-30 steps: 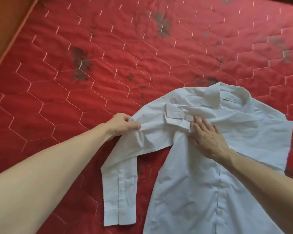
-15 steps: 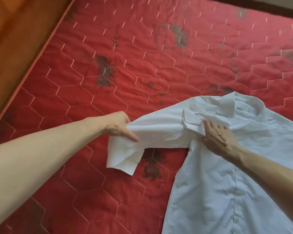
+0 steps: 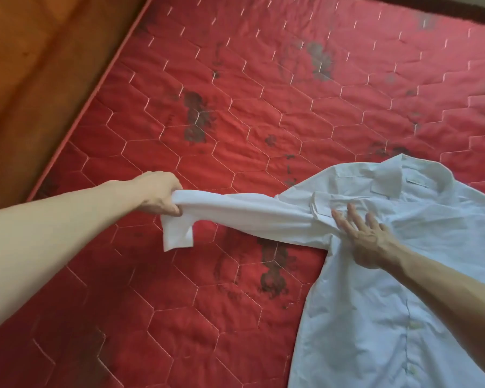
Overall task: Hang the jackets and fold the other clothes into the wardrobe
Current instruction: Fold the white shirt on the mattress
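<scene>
White shirt (image 3: pixel 375 289) lies front-up on red mattress (image 3: pixel 235 107), filling lower right of frame; collar (image 3: pixel 398 177) points to upper right, button placket runs down toward bottom right edge. Left hand (image 3: pixel 158 193), center-left of frame, fingers curled round the sleeve (image 3: pixel 249 211) near its end, gripping it; sleeve is stretched out sideways from the shoulder toward the left, raised a bit off the mattress, w/ cuff (image 3: pixel 178 233) hanging below the fist. Right hand (image 3: pixel 361 239), right of center, fingers straight & spread, pressing flat on shirt at the shoulder/chest area just by the sleeve seam. Chest pocket flap sits just above the fingertips (image 3: pixel 350 208). Mattress has hexagon quilting & several dark stains, one directly under the sleeve, more toward top center. Wooden floor (image 3: pixel 39 65) shows in upper left, along the mattress edge.
</scene>
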Motion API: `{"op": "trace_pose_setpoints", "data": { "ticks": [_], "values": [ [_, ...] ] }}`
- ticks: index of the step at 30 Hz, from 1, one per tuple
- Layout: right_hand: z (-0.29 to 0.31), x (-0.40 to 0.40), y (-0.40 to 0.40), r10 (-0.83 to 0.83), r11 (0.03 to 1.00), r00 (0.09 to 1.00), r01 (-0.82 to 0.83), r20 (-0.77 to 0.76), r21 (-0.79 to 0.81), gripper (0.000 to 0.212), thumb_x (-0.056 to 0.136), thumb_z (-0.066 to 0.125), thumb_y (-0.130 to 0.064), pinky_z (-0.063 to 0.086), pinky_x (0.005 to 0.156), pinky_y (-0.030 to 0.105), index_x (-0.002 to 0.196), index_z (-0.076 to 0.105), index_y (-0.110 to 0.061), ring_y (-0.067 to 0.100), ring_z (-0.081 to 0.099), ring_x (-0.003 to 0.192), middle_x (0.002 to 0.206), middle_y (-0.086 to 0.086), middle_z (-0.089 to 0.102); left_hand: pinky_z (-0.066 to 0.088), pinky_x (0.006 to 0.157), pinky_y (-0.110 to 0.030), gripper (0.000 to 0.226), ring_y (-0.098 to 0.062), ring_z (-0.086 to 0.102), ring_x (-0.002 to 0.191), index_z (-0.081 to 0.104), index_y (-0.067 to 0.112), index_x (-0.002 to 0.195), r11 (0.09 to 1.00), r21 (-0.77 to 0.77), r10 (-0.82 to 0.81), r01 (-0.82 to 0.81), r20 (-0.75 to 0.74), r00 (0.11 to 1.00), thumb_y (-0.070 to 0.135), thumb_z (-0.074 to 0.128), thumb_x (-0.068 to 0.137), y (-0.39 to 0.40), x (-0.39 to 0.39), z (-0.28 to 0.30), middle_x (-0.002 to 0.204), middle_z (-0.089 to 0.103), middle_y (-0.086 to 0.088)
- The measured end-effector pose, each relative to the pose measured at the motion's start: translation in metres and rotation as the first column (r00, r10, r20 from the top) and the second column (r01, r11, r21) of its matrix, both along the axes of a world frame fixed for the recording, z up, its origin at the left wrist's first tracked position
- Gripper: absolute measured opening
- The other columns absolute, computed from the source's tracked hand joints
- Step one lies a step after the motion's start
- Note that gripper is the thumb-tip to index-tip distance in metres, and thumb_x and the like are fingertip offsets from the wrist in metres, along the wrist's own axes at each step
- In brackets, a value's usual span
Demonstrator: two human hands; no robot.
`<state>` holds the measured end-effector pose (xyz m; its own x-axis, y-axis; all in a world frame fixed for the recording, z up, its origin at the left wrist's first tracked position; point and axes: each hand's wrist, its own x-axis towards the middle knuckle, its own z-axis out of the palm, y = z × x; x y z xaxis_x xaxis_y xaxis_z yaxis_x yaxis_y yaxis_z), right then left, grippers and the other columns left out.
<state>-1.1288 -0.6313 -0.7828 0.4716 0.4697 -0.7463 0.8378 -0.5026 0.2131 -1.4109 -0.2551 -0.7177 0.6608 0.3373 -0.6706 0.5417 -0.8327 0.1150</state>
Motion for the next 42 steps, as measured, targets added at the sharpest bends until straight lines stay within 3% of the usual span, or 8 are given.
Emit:
{"op": "trace_pose_setpoints", "data": {
  "ticks": [9, 13, 18, 24, 30, 35, 38, 42],
  "values": [
    [0.002, 0.000, 0.021, -0.105, 0.990, 0.991, 0.097, -0.077, -0.105, 0.097, 0.094, 0.053, -0.028, 0.011, 0.127, 0.051, 0.164, -0.014, -0.029, 0.037, -0.007, 0.160, 0.171, 0.018, -0.018, 0.037, 0.068, -0.035, 0.027, -0.018, 0.057, 0.066, 0.071, 0.020, 0.075, 0.974, 0.027, 0.228, -0.227, -0.046, 0.973, 0.043, 0.067, 0.089, 0.032, -0.055, 0.013, 0.068, 0.062, 0.006],
    [0.007, -0.013, 0.031, -0.103, 0.976, 0.994, 0.097, 0.024, 0.195, 0.088, 0.092, 0.059, -0.027, 0.021, 0.125, 0.054, 0.163, 0.006, -0.028, 0.034, 0.000, 0.160, 0.172, 0.008, 0.001, 0.033, 0.058, -0.031, 0.040, -0.019, 0.043, 0.059, 0.053, 0.015, 0.064, 0.917, -0.130, 0.381, -0.378, 0.001, 0.924, 0.041, 0.061, 0.094, 0.022, -0.054, 0.019, 0.064, 0.048, 0.001],
    [0.013, -0.104, 0.070, 0.007, 0.668, 0.986, 0.121, -0.168, 0.734, 0.103, 0.084, 0.073, -0.031, 0.034, 0.120, 0.052, 0.167, 0.012, -0.022, 0.033, 0.019, 0.157, 0.172, 0.013, 0.014, 0.035, 0.044, -0.020, 0.035, -0.010, 0.046, 0.045, 0.060, 0.011, 0.072, 0.826, -0.318, 0.486, -0.466, -0.017, 0.874, 0.033, 0.059, 0.099, -0.011, -0.023, 0.030, 0.058, 0.052, 0.004],
    [0.031, -0.196, 0.109, 0.316, 0.433, 0.786, 0.379, -0.531, 0.818, 0.126, 0.079, 0.085, -0.037, 0.039, 0.120, 0.040, 0.165, -0.006, -0.034, 0.022, 0.020, 0.158, 0.174, 0.007, 0.001, 0.048, 0.064, -0.028, 0.019, -0.020, 0.069, 0.075, 0.069, -0.003, 0.103, 0.475, -0.636, 0.719, -0.609, -0.118, 0.685, 0.014, 0.061, 0.099, -0.069, 0.028, 0.030, 0.083, 0.061, 0.001],
    [0.055, -0.172, 0.091, 0.042, 0.106, 0.724, 0.682, -0.688, 0.724, 0.063, 0.102, 0.053, -0.015, 0.035, 0.121, 0.029, 0.161, 0.034, -0.021, 0.009, 0.038, 0.149, 0.162, -0.001, 0.042, 0.053, 0.051, -0.024, 0.010, -0.015, 0.070, 0.066, 0.068, 0.008, 0.102, 0.196, -0.802, 0.834, -0.564, -0.166, 0.527, 0.015, 0.061, 0.098, -0.114, 0.071, 0.038, 0.080, 0.072, -0.005],
    [0.086, -0.105, 0.052, -0.208, -0.005, 0.599, 0.790, -0.773, 0.613, 0.039, 0.110, 0.040, -0.048, 0.053, 0.076, 0.051, 0.102, 0.068, -0.023, 0.013, 0.063, 0.077, 0.085, -0.003, 0.069, 0.052, 0.065, -0.035, 0.020, -0.025, 0.059, 0.073, 0.057, 0.009, 0.104, 0.425, -0.682, 0.898, -0.596, 0.233, 0.373, 0.021, 0.041, 0.102, -0.142, 0.113, 0.021, 0.090, 0.064, -0.013],
    [0.112, -0.061, 0.022, -0.157, -0.203, 0.462, 0.850, -0.873, 0.486, 0.024, 0.105, 0.053, -0.044, 0.057, 0.082, 0.058, 0.092, 0.073, -0.039, 0.014, 0.069, 0.086, 0.084, -0.014, 0.070, 0.042, 0.099, -0.041, 0.032, -0.025, 0.047, 0.111, 0.061, 0.017, 0.116, 0.820, -0.347, 0.572, -0.455, 0.464, 0.677, 0.011, 0.037, 0.096, -0.149, 0.129, 0.013, 0.114, 0.054, -0.001],
    [0.138, 0.004, -0.027, -0.105, -0.454, 0.429, 0.782, -0.897, 0.428, 0.014, 0.097, 0.063, -0.041, 0.062, 0.083, 0.049, 0.099, 0.076, -0.048, 0.009, 0.069, 0.097, 0.095, -0.021, 0.074, 0.044, 0.084, -0.045, 0.024, -0.033, 0.052, 0.102, 0.051, 0.018, 0.093, 0.919, -0.327, 0.351, -0.220, 0.427, 0.833, -0.001, 0.049, 0.079, -0.178, 0.163, 0.012, 0.098, 0.055, -0.004]
  ]
}}
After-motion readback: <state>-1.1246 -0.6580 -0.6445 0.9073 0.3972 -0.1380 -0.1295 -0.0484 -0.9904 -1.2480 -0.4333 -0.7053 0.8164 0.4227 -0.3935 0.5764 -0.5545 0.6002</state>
